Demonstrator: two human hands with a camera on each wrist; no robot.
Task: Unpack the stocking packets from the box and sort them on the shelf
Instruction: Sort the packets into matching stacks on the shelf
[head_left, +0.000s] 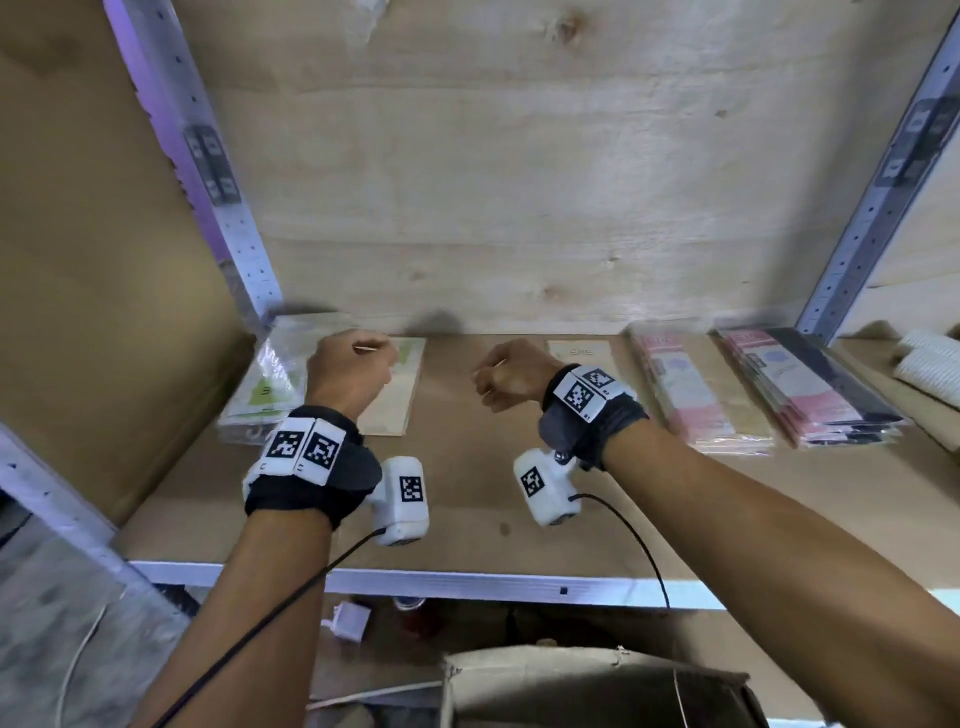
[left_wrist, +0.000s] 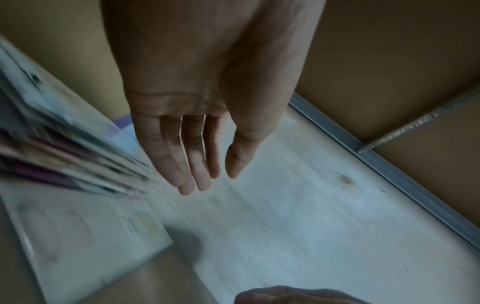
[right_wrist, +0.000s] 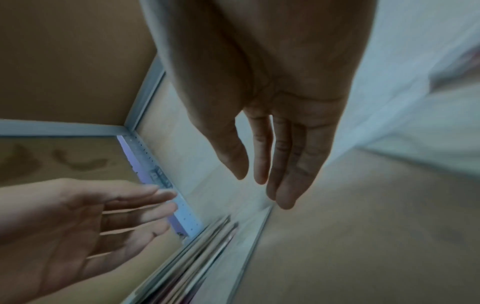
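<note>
On the shelf board lie sorted stocking packets: a green stack at the left, a tan packet beside it, another tan packet in the middle, a pink stack and a pink-and-dark stack at the right. My left hand hovers over the green and tan packets. My right hand hovers above bare board at mid-shelf. Both wrist views show straight fingers and nothing held: left hand, right hand. The open cardboard box stands below the shelf.
A cardboard panel walls off the left side. Perforated metal uprights frame the bay. White ribbed rolls lie at the far right. A metal lip edges the shelf front; a white adapter lies on the floor below.
</note>
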